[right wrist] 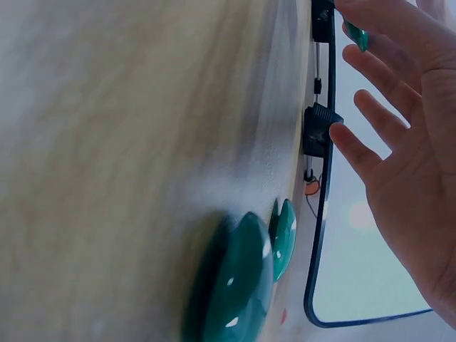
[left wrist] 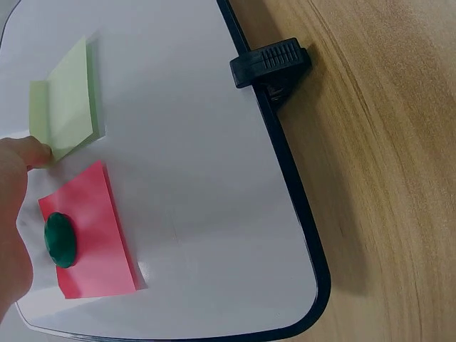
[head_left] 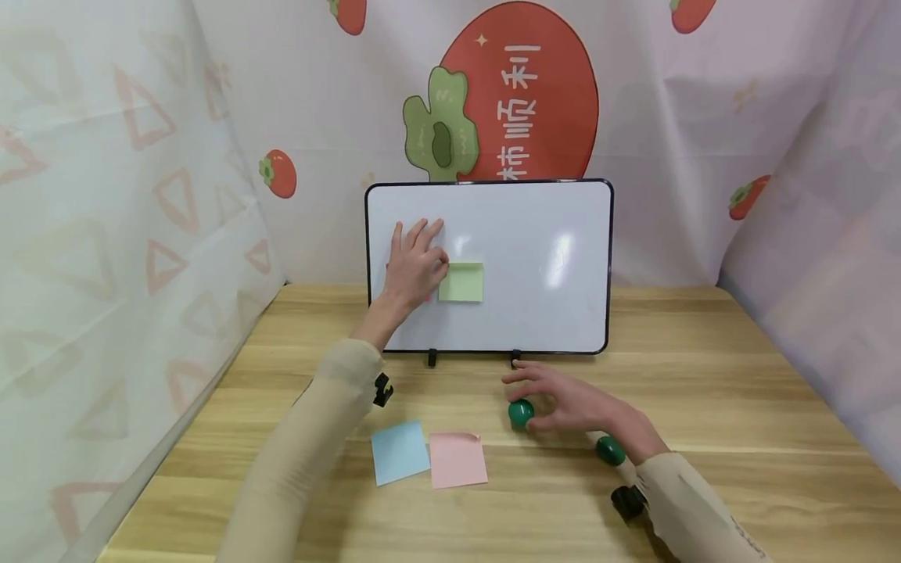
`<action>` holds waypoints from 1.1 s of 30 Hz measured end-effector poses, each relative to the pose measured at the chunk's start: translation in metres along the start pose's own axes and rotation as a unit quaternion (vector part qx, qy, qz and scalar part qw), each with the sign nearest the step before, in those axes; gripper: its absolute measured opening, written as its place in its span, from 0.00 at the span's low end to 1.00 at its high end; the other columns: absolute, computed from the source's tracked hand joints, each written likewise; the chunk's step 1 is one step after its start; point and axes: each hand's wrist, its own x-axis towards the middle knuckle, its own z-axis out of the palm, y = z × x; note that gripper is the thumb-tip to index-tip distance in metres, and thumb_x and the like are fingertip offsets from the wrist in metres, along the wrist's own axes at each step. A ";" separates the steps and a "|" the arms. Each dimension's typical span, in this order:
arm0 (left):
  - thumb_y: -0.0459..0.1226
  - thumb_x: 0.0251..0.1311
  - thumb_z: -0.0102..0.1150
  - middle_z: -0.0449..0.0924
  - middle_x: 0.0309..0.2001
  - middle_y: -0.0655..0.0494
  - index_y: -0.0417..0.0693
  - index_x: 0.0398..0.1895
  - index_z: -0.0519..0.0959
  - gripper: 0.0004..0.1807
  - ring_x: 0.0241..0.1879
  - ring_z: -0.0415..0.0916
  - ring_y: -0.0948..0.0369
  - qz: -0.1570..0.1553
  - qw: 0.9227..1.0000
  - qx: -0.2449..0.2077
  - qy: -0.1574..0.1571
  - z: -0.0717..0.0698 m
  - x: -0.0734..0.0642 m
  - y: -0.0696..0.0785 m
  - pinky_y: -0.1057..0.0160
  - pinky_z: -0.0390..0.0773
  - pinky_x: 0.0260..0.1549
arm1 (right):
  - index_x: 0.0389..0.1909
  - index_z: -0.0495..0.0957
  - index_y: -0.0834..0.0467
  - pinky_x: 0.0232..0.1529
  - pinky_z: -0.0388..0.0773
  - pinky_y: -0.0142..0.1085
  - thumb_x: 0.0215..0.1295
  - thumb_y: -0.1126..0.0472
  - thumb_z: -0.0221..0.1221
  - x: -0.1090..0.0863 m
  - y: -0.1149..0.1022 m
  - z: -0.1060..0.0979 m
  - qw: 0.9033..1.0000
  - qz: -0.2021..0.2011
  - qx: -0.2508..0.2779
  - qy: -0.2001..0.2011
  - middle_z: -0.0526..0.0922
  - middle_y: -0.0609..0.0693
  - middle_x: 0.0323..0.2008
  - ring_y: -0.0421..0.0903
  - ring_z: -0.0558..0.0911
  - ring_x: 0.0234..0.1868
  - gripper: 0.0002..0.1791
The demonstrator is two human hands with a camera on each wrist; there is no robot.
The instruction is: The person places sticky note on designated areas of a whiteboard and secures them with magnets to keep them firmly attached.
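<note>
My left hand (head_left: 415, 270) pinches the upper left corner of a light green sticky note (head_left: 461, 283) against the whiteboard (head_left: 535, 313), its other fingers spread. Left of that note, a red-pink sticky note (left wrist: 89, 235) is on the board under a green magnet (left wrist: 60, 240); my left hand mostly covers it in the head view. My right hand (head_left: 573, 399), above the table in front of the board, holds another green magnet (head_left: 521, 414) between thumb and finger. In the right wrist view, that held magnet (right wrist: 355, 35) shows only partly.
A blue sticky note (head_left: 400, 453) and a pale pink sticky note (head_left: 458, 460) lie side by side on the wooden table (head_left: 535, 516). By my right wrist lies a green magnet (head_left: 610, 450); the right wrist view shows two magnets (right wrist: 242, 285) there. Black clip feet (head_left: 432, 358) support the board.
</note>
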 end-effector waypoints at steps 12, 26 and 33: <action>0.36 0.60 0.65 0.70 0.70 0.49 0.47 0.32 0.86 0.04 0.72 0.62 0.47 -0.014 1.000 0.000 -0.019 -0.004 0.006 0.001 0.36 0.48 0.72 | 0.52 0.82 0.57 0.65 0.67 0.62 0.51 0.64 0.74 0.036 -0.008 -0.027 0.979 -0.101 -0.087 0.153 0.75 0.57 0.65 0.62 0.61 0.74 0.24; 0.39 0.61 0.64 0.67 0.72 0.51 0.48 0.34 0.86 0.05 0.73 0.60 0.48 -0.026 0.998 0.002 -0.052 -0.003 0.004 0.003 0.36 0.49 0.72 | 0.51 0.82 0.61 0.67 0.63 0.62 0.49 0.65 0.75 0.079 -0.007 -0.046 0.944 -0.137 -0.140 0.264 0.76 0.58 0.64 0.60 0.62 0.74 0.25; 0.38 0.61 0.65 0.68 0.72 0.51 0.47 0.34 0.86 0.05 0.72 0.61 0.48 -0.027 0.998 0.007 -0.050 -0.002 0.004 0.000 0.36 0.50 0.72 | 0.51 0.82 0.63 0.69 0.61 0.62 0.51 0.65 0.74 0.102 -0.004 -0.055 0.928 -0.138 -0.153 0.309 0.75 0.59 0.65 0.60 0.62 0.74 0.24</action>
